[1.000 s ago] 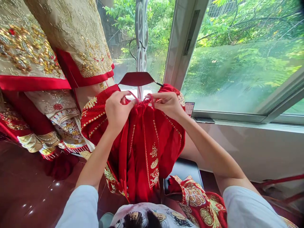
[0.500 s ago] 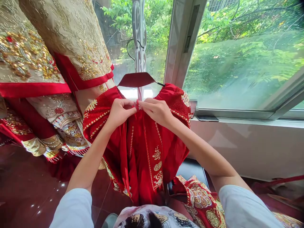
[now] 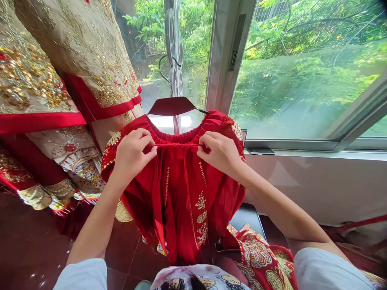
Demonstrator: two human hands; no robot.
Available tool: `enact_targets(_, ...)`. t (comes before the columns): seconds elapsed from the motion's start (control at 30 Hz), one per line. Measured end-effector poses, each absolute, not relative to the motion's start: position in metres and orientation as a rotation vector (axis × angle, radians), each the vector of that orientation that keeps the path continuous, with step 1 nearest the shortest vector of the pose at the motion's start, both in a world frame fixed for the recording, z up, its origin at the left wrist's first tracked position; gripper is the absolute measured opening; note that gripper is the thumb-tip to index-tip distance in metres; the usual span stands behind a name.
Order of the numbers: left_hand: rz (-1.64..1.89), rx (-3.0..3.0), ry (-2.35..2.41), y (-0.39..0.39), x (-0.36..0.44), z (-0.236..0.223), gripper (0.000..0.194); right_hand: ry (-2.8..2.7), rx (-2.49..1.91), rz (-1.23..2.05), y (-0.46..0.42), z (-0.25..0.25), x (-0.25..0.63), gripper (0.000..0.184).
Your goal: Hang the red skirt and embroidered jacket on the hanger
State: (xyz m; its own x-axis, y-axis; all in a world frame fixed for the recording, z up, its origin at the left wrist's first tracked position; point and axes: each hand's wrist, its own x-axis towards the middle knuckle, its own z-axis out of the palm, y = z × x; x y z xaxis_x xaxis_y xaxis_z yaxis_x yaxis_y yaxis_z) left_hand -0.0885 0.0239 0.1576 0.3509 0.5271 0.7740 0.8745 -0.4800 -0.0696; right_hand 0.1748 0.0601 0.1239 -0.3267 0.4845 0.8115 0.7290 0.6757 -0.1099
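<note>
A red garment [image 3: 178, 177] with gold beading and a gathered neckline hangs on a hanger [image 3: 173, 105] in front of me. Across its neckline a thin red cord [image 3: 177, 144] runs taut between my two hands. My left hand [image 3: 134, 151] is closed in a pinch on the cord's left end. At the other side, my right hand [image 3: 219, 151] pinches the cord with fingers curled. Both hands are close to the fabric; whether they also grip some of it, I cannot tell.
Cream and red sequined garments [image 3: 84, 60] hang at the left. The hanger hooks onto a metal scrollwork stand [image 3: 173, 52] before the window [image 3: 290, 80]. A dark phone-like object [image 3: 261, 151] lies on the sill. Red-gold embroidered cloth [image 3: 260, 249] rests on a dark seat [image 3: 249, 217].
My hands were together at the middle of the neckline. They have moved apart, left and right, and the cord is now stretched between them.
</note>
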Motion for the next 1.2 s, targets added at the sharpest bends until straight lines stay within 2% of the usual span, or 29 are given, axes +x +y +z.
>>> enact_targets(0.1,-0.918,-2.184,-1.152,0.024,-0.096,0.177,0.009,-2.074,-0.783,-0.301,0.064,0.143,0.199,0.018)
enact_targets(0.2,-1.034,-2.218,-1.203,0.035,-0.109,0.204,0.026,-2.032,-0.811,-0.305,0.088,0.162,0.233,0.041)
enact_targets(0.27,-1.032,-2.386,-1.29,0.048,-0.119,0.217,0.039,-2.106,-0.869,-0.163,0.108,0.165,0.251,0.053)
enact_targets(0.37,-1.053,-2.649,-1.386,0.069,-0.132,0.218,0.051,-2.164,-0.866,0.094,0.127,0.154,0.26,0.045)
enact_targets(0.53,-1.452,-2.56,-1.31,0.093,-0.141,0.192,0.037,-1.86,-0.831,0.153,0.125,0.143,0.255,0.034)
enact_targets(0.7,-1.837,-2.055,-1.166,0.102,-0.152,0.157,0.023,-1.934,-0.854,0.628,0.137,0.174,0.272,0.059)
enact_targets(0.8,-1.968,-1.746,-1.147,0.098,-0.153,0.137,0.025,-2.104,-0.892,0.861,0.145,0.195,0.276,0.062)
enact_targets(0.87,-1.929,-1.75,-1.186,0.092,-0.15,0.132,0.026,-2.175,-0.926,0.823,0.14,0.201,0.274,0.061)
enact_targets(0.97,-1.787,-1.885,-1.276,0.083,-0.148,0.14,0.028,-2.169,-0.992,0.487,0.12,0.194,0.267,0.056)
enact_targets(1.07,-1.694,-1.968,-1.319,0.079,-0.148,0.16,0.029,-2.005,-1.008,0.155,0.105,0.173,0.26,0.048)
enact_targets(1.2,-1.773,-1.897,-1.201,0.089,-0.135,0.18,0.026,-1.712,-0.973,-0.018,0.109,0.148,0.248,0.046)
